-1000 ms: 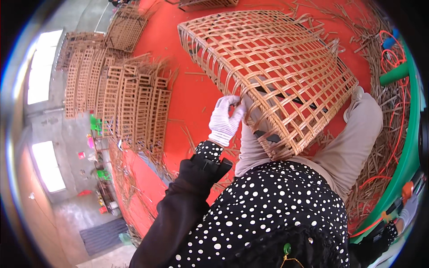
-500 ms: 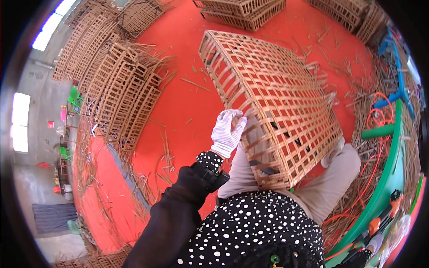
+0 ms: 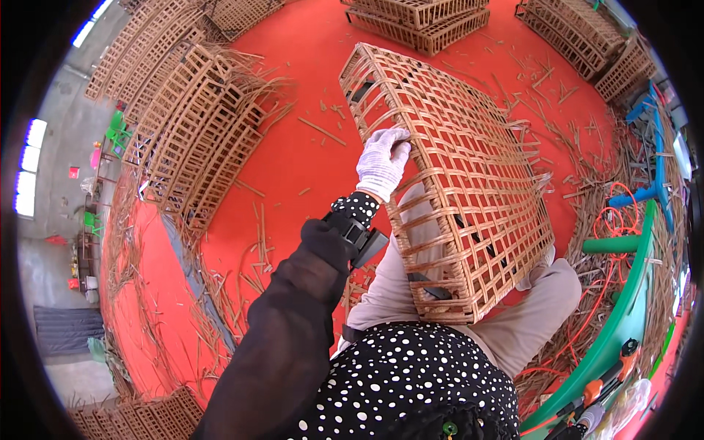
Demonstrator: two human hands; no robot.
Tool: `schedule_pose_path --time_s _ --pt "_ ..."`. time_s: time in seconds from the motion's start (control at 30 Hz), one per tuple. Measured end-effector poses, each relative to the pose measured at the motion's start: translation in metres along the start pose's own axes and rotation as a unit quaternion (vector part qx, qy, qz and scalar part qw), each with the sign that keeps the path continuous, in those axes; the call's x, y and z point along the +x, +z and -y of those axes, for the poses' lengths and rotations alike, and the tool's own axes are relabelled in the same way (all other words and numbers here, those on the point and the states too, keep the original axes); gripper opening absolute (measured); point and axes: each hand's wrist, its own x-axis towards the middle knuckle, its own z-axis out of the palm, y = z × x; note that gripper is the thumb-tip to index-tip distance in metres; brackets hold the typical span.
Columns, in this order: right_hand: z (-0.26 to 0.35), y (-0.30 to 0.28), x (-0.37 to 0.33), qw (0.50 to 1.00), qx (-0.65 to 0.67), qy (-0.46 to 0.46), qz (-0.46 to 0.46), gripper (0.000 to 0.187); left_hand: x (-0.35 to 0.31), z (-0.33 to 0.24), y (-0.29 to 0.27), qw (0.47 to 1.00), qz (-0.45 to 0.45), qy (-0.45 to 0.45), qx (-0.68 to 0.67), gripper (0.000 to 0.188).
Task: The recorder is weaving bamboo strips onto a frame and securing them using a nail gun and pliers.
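A large woven cane crate (image 3: 469,198) stands tilted against my legs, its lattice face turned up toward me. Its narrower slatted side faces left. My left hand (image 3: 383,161), in a white glove, pinches the upper left edge of the crate between thumb and fingers. Far off at the lower right, my right hand (image 3: 591,416) shows small and partly hidden, also gloved in white. It lies at the near end of an orange-and-black tool (image 3: 623,358) beside a green bench; its fingers cannot be made out.
Stacked cane crates (image 3: 194,121) stand at the far left; more crates (image 3: 418,22) lie at the back. Cane scraps (image 3: 323,130) litter the red floor. On the right are a curved green bench edge (image 3: 634,293), a blue frame (image 3: 656,158), and a red hose (image 3: 612,220).
My left hand has slid farther up the crate's left edge, from about its middle. The whole view has shifted slightly. My right hand stays by the orange-and-black tool.
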Motion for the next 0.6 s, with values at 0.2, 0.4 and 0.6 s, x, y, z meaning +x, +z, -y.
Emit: schedule_pose_path --time_s 0.2,0.4,0.6 --pt "-0.002 -0.006 -0.003 1.000 -0.009 0.003 -0.003 0.041 0.000 -0.003 0.007 0.991 -0.007 0.113 0.073 0.010" --pt "0.004 -0.011 -0.006 1.000 -0.008 -0.006 -0.006 0.040 0.027 0.010 -0.009 0.992 0.118 0.028 -0.020 0.019" --pt "0.011 -0.016 -0.006 1.000 -0.002 -0.011 -0.014 0.040 0.058 -0.023 -0.008 0.943 0.224 0.173 0.177 0.017"
